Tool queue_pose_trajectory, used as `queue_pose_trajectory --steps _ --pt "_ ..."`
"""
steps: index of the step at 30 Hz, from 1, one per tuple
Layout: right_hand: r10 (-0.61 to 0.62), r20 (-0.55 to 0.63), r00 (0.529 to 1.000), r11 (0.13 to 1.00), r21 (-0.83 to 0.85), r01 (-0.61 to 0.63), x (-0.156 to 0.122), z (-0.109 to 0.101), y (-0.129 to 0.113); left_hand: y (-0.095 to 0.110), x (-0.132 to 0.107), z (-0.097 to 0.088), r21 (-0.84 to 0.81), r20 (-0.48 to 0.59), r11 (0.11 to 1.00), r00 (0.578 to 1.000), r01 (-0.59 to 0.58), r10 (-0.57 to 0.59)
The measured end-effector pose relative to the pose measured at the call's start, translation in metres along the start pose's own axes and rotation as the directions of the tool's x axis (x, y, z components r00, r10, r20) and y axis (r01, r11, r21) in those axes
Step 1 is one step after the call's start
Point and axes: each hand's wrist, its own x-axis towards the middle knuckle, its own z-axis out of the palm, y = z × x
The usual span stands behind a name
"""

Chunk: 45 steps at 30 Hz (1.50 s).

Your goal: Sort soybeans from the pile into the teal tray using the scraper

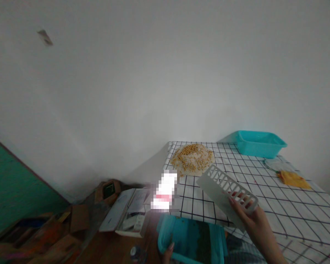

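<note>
My right hand [251, 223] is closed on the near end of a white plastic slotted piece [220, 190], perhaps a rack or tray, tilted above the table. Its far end reaches close to a heap of soybeans mixed with rice-like white grains [192, 157]. At the bottom of the view, my left hand [168, 253] grips the rim of a teal plastic basin [187, 234] below the table's front edge. The basin has a dark patch inside, too dim to make out. Only part of the left hand shows.
A second teal basin [260, 145] stands at the back right of the table with a checked cloth [264, 183]. Near it lie a yellow cloth [293, 179] and a clear, flat item [277, 164]. Open boxes [132, 216] sit on the floor at left. A white wall rises behind.
</note>
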Motion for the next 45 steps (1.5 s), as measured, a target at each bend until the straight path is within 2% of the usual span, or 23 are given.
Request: queue_pose_trajectory --steps 2,6,11,15,19,22,24,28,33,40,45 --pt "0.004 0.057 0.998 0.993 0.117 -0.011 0.019 0.015 -0.004 0.007 0.008 0.005 -0.003 -0.013 1.0 1.0 0.014 -0.014" --pt "0.042 0.053 0.998 0.948 0.313 -0.056 0.051 0.048 -0.002 0.02 0.023 0.011 -0.007 -0.052 1.0 0.998 0.031 -0.031" --pt "0.113 0.145 0.983 0.905 0.394 -0.162 0.065 0.071 -0.002 0.017 0.028 0.011 -0.012 -0.089 1.0 0.996 0.016 -0.017" --pt "0.145 0.176 0.974 0.882 0.423 -0.207 0.062 0.072 -0.005 0.003 0.019 0.004 -0.013 -0.085 1.0 0.996 0.0 -0.001" --pt "0.098 0.174 0.98 0.907 0.389 -0.16 0.061 0.072 -0.008 -0.006 0.013 -0.009 -0.007 -0.053 1.0 0.998 -0.017 0.017" --pt "0.088 0.174 0.981 0.91 0.386 -0.15 0.063 0.075 -0.007 -0.007 0.024 -0.014 -0.009 -0.067 0.999 0.997 -0.048 0.047" --pt "0.099 0.175 0.979 0.913 0.375 -0.16 0.064 0.077 -0.005 -0.006 0.037 -0.017 -0.017 -0.139 0.995 0.986 -0.096 0.093" --pt "0.113 0.204 0.972 0.912 0.367 -0.183 0.064 0.078 -0.001 -0.002 0.059 -0.024 -0.013 -0.195 0.991 0.973 -0.132 0.127" --pt "0.119 0.224 0.967 0.884 0.42 -0.206 0.059 0.076 -0.002 0.008 0.063 -0.035 -0.003 -0.194 0.992 0.973 -0.13 0.127" --pt "0.131 0.279 0.951 0.883 0.403 -0.24 0.056 0.072 0.003 0.01 0.047 -0.025 -0.015 -0.101 0.991 0.987 -0.131 0.129" --pt "0.143 0.316 0.938 0.874 0.404 -0.269 0.051 0.065 -0.005 0.004 0.039 -0.015 -0.02 -0.099 0.992 0.987 -0.128 0.126"
